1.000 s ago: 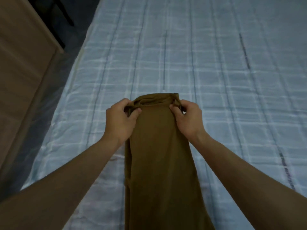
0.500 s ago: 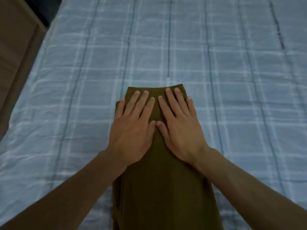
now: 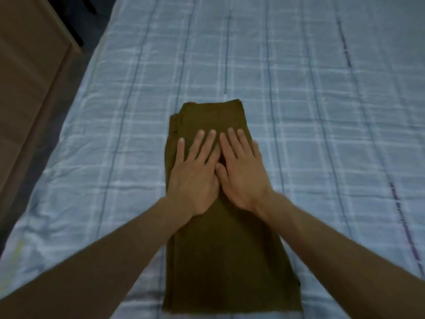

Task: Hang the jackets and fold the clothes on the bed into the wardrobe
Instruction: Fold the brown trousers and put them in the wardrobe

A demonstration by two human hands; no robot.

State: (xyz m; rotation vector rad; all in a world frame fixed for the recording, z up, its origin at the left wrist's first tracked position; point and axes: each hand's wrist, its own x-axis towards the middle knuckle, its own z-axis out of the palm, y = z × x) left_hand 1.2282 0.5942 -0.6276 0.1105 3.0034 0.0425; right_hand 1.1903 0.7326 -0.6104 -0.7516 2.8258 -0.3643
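An olive-brown garment point(image 3: 227, 261) lies folded into a long narrow strip on the bed point(image 3: 322, 111), running from the near edge toward the middle. My left hand point(image 3: 195, 173) and my right hand point(image 3: 243, 171) rest flat on its upper half, side by side, fingers spread and pointing away from me, thumbs touching. Neither hand grips the cloth. The far folded end of the garment shows beyond my fingertips.
The bed has a pale blue checked sheet. A brown wooden piece of furniture point(image 3: 30, 93) stands along the left, with a dark floor strip point(image 3: 64, 125) between it and the bed. Dark chair or table legs point(image 3: 76, 31) show at the top left.
A second ago both hands pinched the garment's far end. They laid it down and flattened on it, then slid back toward me along the cloth, baring more of the far end.
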